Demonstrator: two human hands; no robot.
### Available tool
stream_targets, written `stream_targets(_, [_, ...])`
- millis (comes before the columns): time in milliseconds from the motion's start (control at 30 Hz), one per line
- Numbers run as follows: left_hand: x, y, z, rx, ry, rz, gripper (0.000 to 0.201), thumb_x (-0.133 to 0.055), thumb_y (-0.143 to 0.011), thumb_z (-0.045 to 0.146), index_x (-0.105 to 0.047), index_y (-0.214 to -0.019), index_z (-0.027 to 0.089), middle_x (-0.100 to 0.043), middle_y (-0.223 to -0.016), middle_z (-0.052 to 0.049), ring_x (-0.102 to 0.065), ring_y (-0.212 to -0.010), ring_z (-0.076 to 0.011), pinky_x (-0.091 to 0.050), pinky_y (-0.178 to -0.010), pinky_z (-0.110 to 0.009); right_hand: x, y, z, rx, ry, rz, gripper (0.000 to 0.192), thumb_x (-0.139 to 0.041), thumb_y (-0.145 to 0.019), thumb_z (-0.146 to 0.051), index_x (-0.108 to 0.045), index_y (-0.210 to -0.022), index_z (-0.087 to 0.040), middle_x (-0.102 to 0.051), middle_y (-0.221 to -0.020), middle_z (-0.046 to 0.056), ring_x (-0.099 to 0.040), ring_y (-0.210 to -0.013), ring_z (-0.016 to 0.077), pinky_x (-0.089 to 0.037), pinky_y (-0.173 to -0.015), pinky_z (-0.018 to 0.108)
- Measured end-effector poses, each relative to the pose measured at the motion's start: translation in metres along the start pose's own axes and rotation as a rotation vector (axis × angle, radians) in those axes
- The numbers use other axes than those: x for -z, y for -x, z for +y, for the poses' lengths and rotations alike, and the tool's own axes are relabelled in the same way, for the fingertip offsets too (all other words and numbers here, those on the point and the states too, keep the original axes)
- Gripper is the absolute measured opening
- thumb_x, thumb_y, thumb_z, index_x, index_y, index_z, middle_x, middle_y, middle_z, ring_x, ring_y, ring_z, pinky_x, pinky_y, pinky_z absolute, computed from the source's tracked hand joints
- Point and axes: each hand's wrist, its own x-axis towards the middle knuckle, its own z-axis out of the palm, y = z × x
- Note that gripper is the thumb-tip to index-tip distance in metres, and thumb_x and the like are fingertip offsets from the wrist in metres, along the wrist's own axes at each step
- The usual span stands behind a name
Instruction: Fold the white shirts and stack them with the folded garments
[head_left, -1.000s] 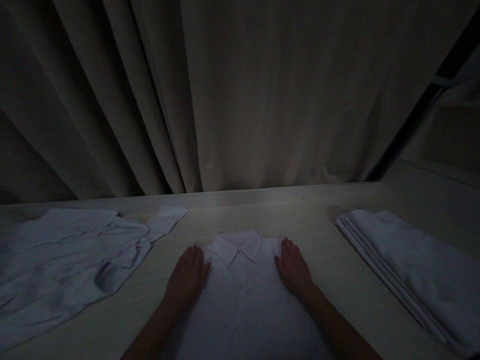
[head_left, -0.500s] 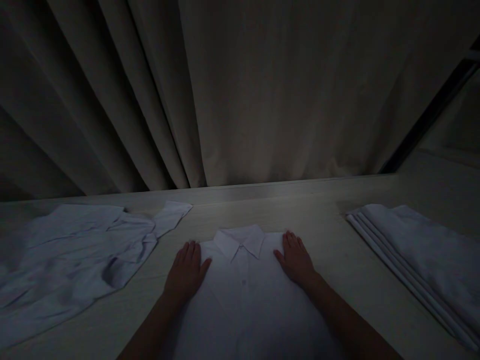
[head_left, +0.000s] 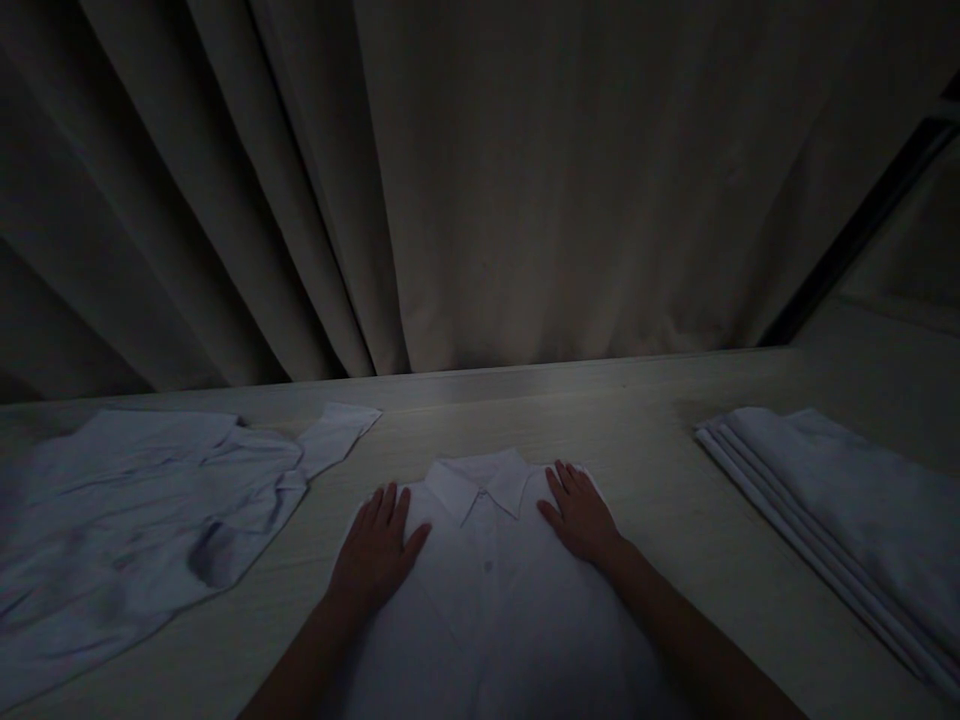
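Observation:
A white collared shirt lies front side up before me, its collar pointing away and its buttons running down the middle. On its left shoulder area rests my left hand, flat, with the thumb out to the side. My right hand lies flat on the opposite shoulder, fingers stretched toward the far edge. Both palms press on the cloth and neither grips it. The shirt's lower part runs out of view at the bottom, and my forearms cover part of its sides.
To the left, a rumpled heap of white shirts spreads over the pale tabletop. A neat stack of folded white garments sits at the right. Behind the table hangs a brown curtain, with a dark frame bar beside it.
Both hands have shifted slightly inward toward the collar, so more of the shirt's shoulder edges shows outside them. They stay flat on the cloth.

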Motion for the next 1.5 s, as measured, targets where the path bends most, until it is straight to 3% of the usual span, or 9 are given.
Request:
stream_targets(167, [0.01, 0.0, 0.001, 0.078, -0.024, 0.079, 0.07, -0.029, -0.088, 0.055, -0.045, -0.131, 0.003, -0.042, -0.141, -0.024, -0.031, -0.136, -0.0342, -0.032, -0.109, -0.05, 0.009, 0.005, 0.01, -0.001, 0.016, 0.097, 0.07, -0.018, -0.093, -0.054, -0.03, -0.143, -0.006, -0.024, -0.151, 0.017, -0.017, -0.141, 0.0257, -0.016, -0.115, 0.042])
stream_targets(433, [-0.001, -0.001, -0.015, 0.126, -0.033, -0.046, 0.078, -0.022, -0.086, 0.059, -0.041, -0.133, -0.001, -0.041, -0.142, -0.025, -0.034, -0.135, -0.0355, -0.03, -0.109, -0.053, 0.001, 0.002, 0.041, -0.077, 0.03, -0.01, 0.075, -0.018, -0.092, -0.057, -0.029, -0.142, -0.002, -0.025, -0.15, 0.018, -0.021, -0.14, 0.0285, -0.016, -0.115, 0.045])
stream_targets(533, [0.004, -0.003, -0.022, 0.144, -0.021, -0.054, 0.077, -0.024, -0.086, 0.059, -0.039, -0.135, 0.001, -0.039, -0.144, -0.023, -0.03, -0.137, -0.0364, -0.028, -0.108, -0.057, 0.005, 0.0, 0.052, -0.122, -0.021, 0.075, 0.07, -0.021, -0.093, -0.051, -0.028, -0.142, -0.001, -0.029, -0.149, 0.019, -0.024, -0.139, 0.0274, -0.02, -0.114, 0.045])
stream_targets(667, [0.018, 0.001, -0.051, 0.132, 0.037, 0.025, 0.068, -0.027, -0.088, 0.051, -0.038, -0.136, 0.004, -0.042, -0.143, -0.02, -0.034, -0.135, -0.0329, -0.032, -0.109, -0.05, 0.025, -0.001, 0.071, -0.172, -0.12, 0.239, 0.052, -0.031, -0.09, -0.035, -0.044, -0.134, -0.009, -0.051, -0.134, 0.016, -0.043, -0.126, 0.0228, -0.032, -0.107, 0.038])
stream_targets(767, [0.017, 0.006, -0.072, 0.1, 0.059, -0.017, 0.062, -0.027, -0.089, 0.045, -0.045, -0.131, 0.004, -0.048, -0.139, -0.019, -0.041, -0.132, -0.0295, -0.036, -0.108, -0.046, 0.039, -0.005, 0.077, -0.125, -0.217, 0.183, 0.04, -0.036, -0.088, -0.03, -0.06, -0.117, -0.016, -0.062, -0.117, 0.011, -0.052, -0.112, 0.0194, -0.037, -0.1, 0.032])
stream_targets(967, [0.004, 0.004, -0.066, 0.023, 0.03, -0.031, 0.06, -0.028, -0.088, 0.046, -0.05, -0.127, 0.006, -0.05, -0.138, -0.018, -0.044, -0.129, -0.0283, -0.038, -0.106, -0.044, 0.032, -0.024, 0.07, -0.214, -0.297, 0.099, 0.029, -0.045, -0.085, -0.032, -0.067, -0.096, -0.018, -0.069, -0.096, 0.008, -0.061, -0.088, 0.0173, -0.044, -0.08, 0.028])
stream_targets(1200, [0.038, -0.02, -0.054, 0.271, 0.118, -0.153, 0.047, -0.026, -0.087, 0.043, -0.065, -0.092, 0.017, -0.068, -0.096, -0.012, -0.063, -0.093, -0.0239, -0.046, -0.083, -0.036, 0.021, -0.042, 0.079, -0.39, -0.323, 0.029, 0.018, -0.055, -0.076, -0.031, -0.067, -0.079, -0.017, -0.07, -0.081, 0.008, -0.062, -0.072, 0.0175, -0.042, -0.062, 0.027])
stream_targets(1367, [0.039, -0.033, -0.057, 0.404, 0.241, -0.236, 0.04, -0.032, -0.083, 0.048, -0.06, -0.083, 0.019, -0.069, -0.089, -0.009, -0.064, -0.082, -0.0217, -0.045, -0.068, -0.031, 0.025, -0.054, 0.089, -0.366, -0.383, -0.042, 0.015, -0.061, -0.071, -0.028, -0.068, -0.071, -0.015, -0.07, -0.076, 0.009, -0.062, -0.071, 0.0177, -0.042, -0.063, 0.026])
stream_targets(1500, [0.039, -0.041, -0.061, 0.483, 0.263, -0.326, 0.041, -0.035, -0.08, 0.052, -0.06, -0.084, 0.019, -0.07, -0.09, -0.011, -0.065, -0.083, -0.0258, -0.046, -0.069, -0.035, 0.032, -0.058, 0.097, -0.36, -0.437, -0.066, 0.019, -0.059, -0.072, -0.029, -0.069, -0.069, -0.014, -0.07, -0.072, 0.009, -0.061, -0.069, 0.0172, -0.042, -0.062, 0.026])
